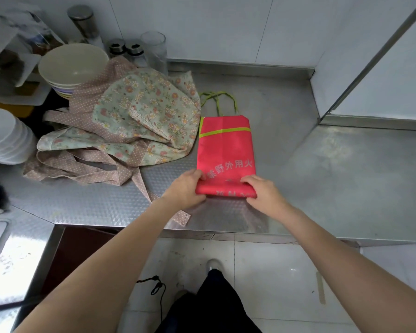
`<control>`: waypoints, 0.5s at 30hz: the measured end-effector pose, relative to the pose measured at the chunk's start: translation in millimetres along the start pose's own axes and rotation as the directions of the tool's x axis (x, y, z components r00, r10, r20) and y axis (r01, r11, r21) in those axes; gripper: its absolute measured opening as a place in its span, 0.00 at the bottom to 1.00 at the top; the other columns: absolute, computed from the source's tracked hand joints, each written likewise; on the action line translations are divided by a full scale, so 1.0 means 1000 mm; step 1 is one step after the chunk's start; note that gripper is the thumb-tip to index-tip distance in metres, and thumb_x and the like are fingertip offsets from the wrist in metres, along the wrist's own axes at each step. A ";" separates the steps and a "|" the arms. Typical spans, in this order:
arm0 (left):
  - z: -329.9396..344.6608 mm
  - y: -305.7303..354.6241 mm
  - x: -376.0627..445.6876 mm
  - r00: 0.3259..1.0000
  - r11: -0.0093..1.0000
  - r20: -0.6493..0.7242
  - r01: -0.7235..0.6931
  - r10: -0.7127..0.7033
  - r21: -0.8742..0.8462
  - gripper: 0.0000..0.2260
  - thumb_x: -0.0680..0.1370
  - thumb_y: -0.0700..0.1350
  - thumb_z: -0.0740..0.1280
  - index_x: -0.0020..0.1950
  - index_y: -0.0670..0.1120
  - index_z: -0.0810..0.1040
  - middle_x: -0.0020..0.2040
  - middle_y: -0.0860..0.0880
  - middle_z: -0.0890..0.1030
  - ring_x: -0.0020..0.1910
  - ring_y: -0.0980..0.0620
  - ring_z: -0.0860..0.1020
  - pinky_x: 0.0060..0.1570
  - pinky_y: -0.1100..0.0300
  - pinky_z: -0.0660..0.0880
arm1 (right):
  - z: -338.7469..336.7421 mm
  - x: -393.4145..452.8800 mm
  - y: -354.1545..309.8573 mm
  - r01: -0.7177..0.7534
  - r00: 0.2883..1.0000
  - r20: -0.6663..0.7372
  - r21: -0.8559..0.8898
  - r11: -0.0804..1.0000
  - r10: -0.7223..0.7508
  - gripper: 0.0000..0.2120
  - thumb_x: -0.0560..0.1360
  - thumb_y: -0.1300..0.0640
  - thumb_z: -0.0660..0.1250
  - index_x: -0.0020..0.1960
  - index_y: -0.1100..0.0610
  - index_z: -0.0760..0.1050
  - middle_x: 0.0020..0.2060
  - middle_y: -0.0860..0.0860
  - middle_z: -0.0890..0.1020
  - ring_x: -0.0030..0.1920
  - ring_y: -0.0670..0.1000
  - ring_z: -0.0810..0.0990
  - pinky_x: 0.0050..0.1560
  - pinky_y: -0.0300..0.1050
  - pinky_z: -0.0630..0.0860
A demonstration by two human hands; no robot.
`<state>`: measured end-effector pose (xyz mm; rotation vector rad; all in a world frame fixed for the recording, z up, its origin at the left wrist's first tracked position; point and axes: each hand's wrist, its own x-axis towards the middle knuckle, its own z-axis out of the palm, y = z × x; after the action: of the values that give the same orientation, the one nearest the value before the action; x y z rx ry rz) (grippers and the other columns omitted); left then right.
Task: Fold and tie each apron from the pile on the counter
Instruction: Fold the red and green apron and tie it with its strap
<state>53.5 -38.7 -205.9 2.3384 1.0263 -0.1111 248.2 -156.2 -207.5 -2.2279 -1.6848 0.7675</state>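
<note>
Now folded narrow, red apron (225, 150) shows yellow-green trim.

I see the folded apron (225, 150) lying mid-frame on the counter (322, 169), the apron pile (130, 126) just left of it, stacked bowls (70, 68) and jars (125, 50) behind the pile at upper left.

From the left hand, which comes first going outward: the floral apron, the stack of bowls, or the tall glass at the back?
Measured from the left hand, in the head view:
1. Floral apron: just up and to the left, in a heap on the counter.
2. Stack of bowls: farther left, behind the apron.
3. Tall glass: at the back wall, though nearly level with the bowls, so these last two are close.
</note>
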 end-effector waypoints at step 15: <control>0.021 0.016 -0.005 0.962 0.964 -0.085 0.264 -0.260 0.039 0.17 0.82 0.49 0.54 0.61 0.36 0.69 0.55 0.37 0.78 0.56 0.37 0.76 0.51 0.50 0.70 | 0.008 0.020 -0.017 -0.504 0.853 -0.079 0.129 0.854 0.515 0.22 0.83 0.52 0.49 0.60 0.69 0.71 0.58 0.66 0.77 0.60 0.63 0.74 0.55 0.49 0.69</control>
<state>64.2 -61.8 -214.5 2.2549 1.3850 -0.1483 233.3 -133.2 -211.3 -2.6167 -0.9709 0.7972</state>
